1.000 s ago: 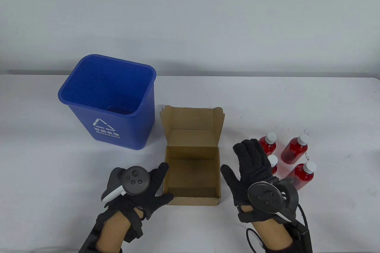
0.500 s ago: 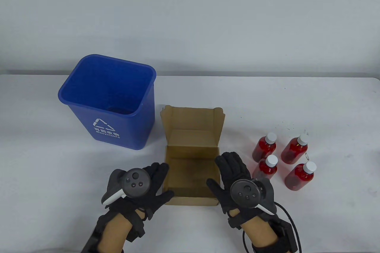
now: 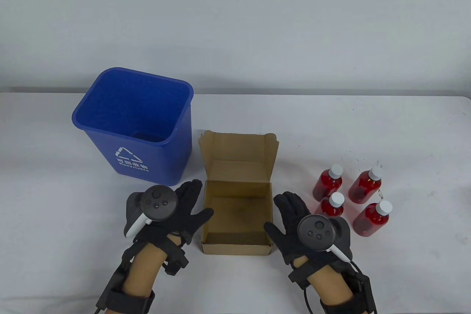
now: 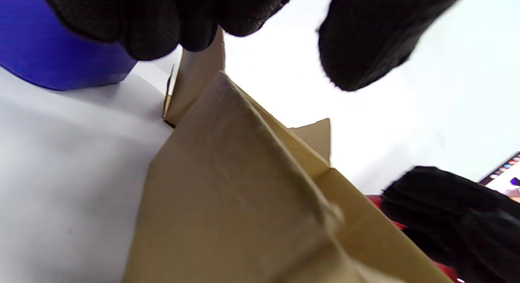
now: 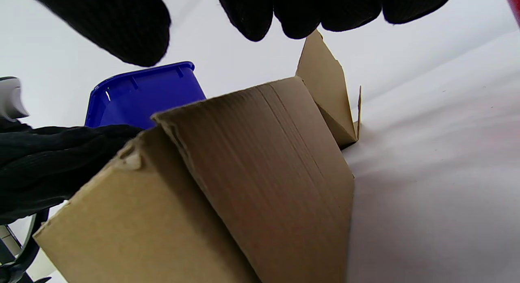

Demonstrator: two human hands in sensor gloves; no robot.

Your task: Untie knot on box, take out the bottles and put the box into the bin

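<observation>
Since the earlier frame the right hand (image 3: pixel 294 218) has drawn back to the right wall of the cardboard box (image 3: pixel 237 214), and the left hand (image 3: pixel 180 212) slid forward along its left wall. Both hands flank it with straight fingers. 4 red bottles (image 3: pixel 349 196) stand right of the right hand; the smooth blue bin (image 3: pixel 136 126) sits beyond the left hand.

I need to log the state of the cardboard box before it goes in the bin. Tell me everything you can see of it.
The box is plain brown corrugated cardboard, open, with nothing visible inside. Its lid stands tilted back at the far side, with small side flaps. It sits on the white table, between the blue bin and four red bottles. The left hand and right hand flank its sides with straight fingers; whether they touch it is unclear. No string is visible on it.
</observation>
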